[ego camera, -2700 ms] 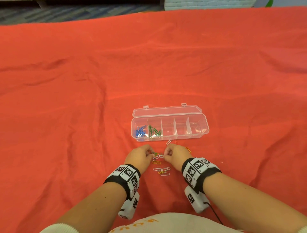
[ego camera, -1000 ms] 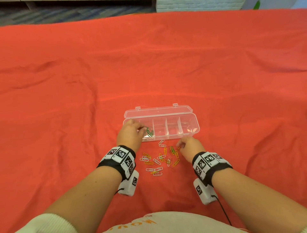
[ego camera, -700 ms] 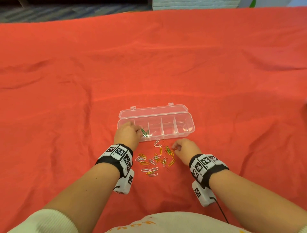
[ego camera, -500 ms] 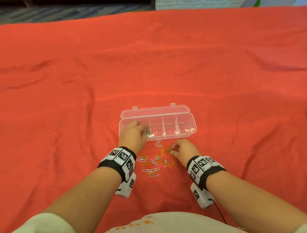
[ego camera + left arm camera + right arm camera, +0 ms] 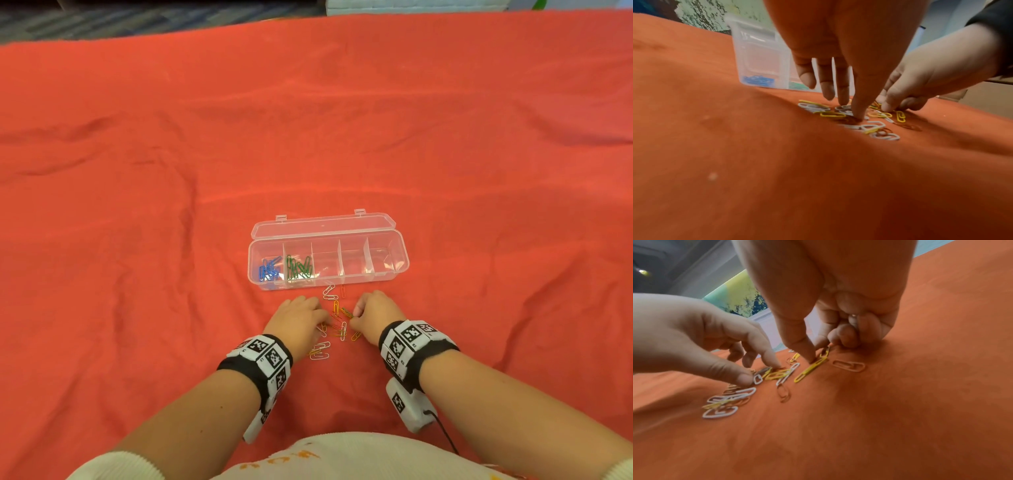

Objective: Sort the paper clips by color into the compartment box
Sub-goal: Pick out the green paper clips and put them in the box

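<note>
The loose paper clips [image 5: 337, 322] are lying scattered on the red cloth [image 5: 137, 171], between the two hands and just on the near side of the compartment box [image 5: 394, 270]. Yellow, white and reddish ones are mixing there; the reddish ones are barely showing against the cloth. Most are pointing roughly toward the box, though a few are lying crosswise.

The right hand [image 5: 375, 311] is sitting at the right edge of the scatter, fingers curled under. In the right wrist view its thumb and forefinger are closing on a dark green clip [image 5: 825, 352] that is standing tilted off the cloth, and something pale and shiny is peeking out from between the tucked fingers; I cannot tell what. A long yellow clip [image 5: 810, 369] is lying right under the thumb tip.

The left hand [image 5: 298, 322] is resting at the left edge, fingers fairly straight and reaching down, thumb and forefinger tips touching the clips without lifting any.

The box is lying long side across, lid open behind it. Blue clips [image 5: 269, 269] are filling its leftmost cell, green clips [image 5: 299, 267] the next; the other three look empty. To my eye the green cell is sitting forward and left of the right hand, closer to the left.
</note>
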### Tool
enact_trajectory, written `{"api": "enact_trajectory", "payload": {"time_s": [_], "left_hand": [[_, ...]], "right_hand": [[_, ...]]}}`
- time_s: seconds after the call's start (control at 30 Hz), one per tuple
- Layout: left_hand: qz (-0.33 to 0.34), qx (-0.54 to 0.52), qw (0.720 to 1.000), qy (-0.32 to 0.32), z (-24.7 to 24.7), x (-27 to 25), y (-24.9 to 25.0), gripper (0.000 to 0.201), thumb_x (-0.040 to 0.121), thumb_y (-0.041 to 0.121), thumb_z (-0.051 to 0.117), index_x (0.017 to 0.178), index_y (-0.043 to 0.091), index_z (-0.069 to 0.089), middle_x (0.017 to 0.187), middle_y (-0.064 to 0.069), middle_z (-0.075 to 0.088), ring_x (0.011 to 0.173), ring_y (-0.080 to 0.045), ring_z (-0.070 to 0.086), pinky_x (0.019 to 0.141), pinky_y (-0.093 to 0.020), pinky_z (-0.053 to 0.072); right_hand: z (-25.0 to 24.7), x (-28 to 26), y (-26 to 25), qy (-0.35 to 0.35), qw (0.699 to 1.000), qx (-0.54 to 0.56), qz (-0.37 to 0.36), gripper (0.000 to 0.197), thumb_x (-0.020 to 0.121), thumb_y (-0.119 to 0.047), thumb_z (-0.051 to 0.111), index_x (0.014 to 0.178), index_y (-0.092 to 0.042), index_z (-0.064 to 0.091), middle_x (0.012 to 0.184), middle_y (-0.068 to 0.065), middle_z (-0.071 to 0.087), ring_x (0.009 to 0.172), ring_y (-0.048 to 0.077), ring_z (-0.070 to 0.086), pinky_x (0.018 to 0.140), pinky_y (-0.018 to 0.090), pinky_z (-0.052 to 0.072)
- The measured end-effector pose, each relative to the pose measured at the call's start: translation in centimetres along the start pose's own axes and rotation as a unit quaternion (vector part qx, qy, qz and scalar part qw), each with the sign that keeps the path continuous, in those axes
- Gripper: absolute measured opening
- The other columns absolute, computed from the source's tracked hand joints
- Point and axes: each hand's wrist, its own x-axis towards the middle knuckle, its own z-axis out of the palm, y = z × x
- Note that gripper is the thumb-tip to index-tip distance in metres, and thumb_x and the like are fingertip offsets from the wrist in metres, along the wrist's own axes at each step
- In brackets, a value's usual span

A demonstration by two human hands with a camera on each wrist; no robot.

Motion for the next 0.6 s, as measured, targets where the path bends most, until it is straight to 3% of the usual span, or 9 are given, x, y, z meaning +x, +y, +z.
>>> {"api": "enact_trajectory", "payload": {"time_s": [0.1, 0.27, 0.4, 0.5, 0.6], "left_hand": [[-0.026, -0.007, 1.000, -0.003, -0.1, -0.2, -0.7, 0.027, 0.088, 0.024, 0.051, 0.114, 0.030, 0.058, 0.110, 0.001, 0.053, 0.109, -0.022, 0.047, 0.092, -0.036, 0.036], [-0.058, -0.048, 0.997, 0.024, -0.1, -0.4, -0.8, 0.022, 0.088, 0.027, 0.052, 0.108, 0.026, 0.061, 0.107, 0.001, 0.054, 0.108, -0.021, 0.051, 0.094, -0.036, 0.038], [-0.049, -0.145, 0.985, 0.078, -0.4, -0.2, 0.4, 0.028, 0.090, 0.028, 0.052, 0.118, 0.027, 0.056, 0.108, 0.000, 0.055, 0.104, -0.020, 0.055, 0.093, -0.035, 0.043], [-0.047, -0.190, 0.978, 0.078, -0.7, 0.4, 1.3, 0.034, 0.093, 0.029, 0.050, 0.126, 0.028, 0.053, 0.113, -0.001, 0.057, 0.104, -0.018, 0.056, 0.091, -0.031, 0.042], [-0.054, -0.167, 0.982, 0.061, -0.7, 0.9, 1.7, 0.026, 0.093, 0.028, 0.049, 0.114, 0.024, 0.063, 0.106, -0.004, 0.060, 0.101, -0.021, 0.057, 0.086, -0.033, 0.043]], "right_hand": [[-0.1, 0.1, 0.2, 0.008, 1.000, 0.020, -0.011, 0.018, 0.076, -0.015, 0.065, 0.064, -0.023, 0.053, 0.108, 0.003, 0.056, 0.093, 0.022, 0.061, 0.087, 0.033, 0.050], [-0.1, 0.5, 0.7, 0.023, 0.998, 0.048, -0.034, 0.026, 0.075, -0.014, 0.065, 0.058, -0.027, 0.052, 0.095, 0.003, 0.064, 0.075, 0.015, 0.057, 0.073, 0.027, 0.050], [-0.6, 0.3, 1.0, 0.004, 0.996, 0.061, -0.062, 0.026, 0.076, -0.018, 0.070, 0.059, -0.029, 0.053, 0.082, -0.003, 0.053, 0.060, 0.008, 0.048, 0.056, 0.019, 0.038], [-0.8, -0.2, 0.8, -0.022, 0.992, 0.070, -0.107, 0.024, 0.074, -0.020, 0.072, 0.062, -0.031, 0.055, 0.082, -0.005, 0.048, 0.064, 0.007, 0.046, 0.058, 0.016, 0.037], [-0.8, -0.4, 0.7, -0.032, 0.988, 0.074, -0.132, 0.022, 0.074, -0.018, 0.072, 0.066, -0.031, 0.056, 0.081, -0.006, 0.048, 0.069, 0.009, 0.048, 0.064, 0.017, 0.037]]}}
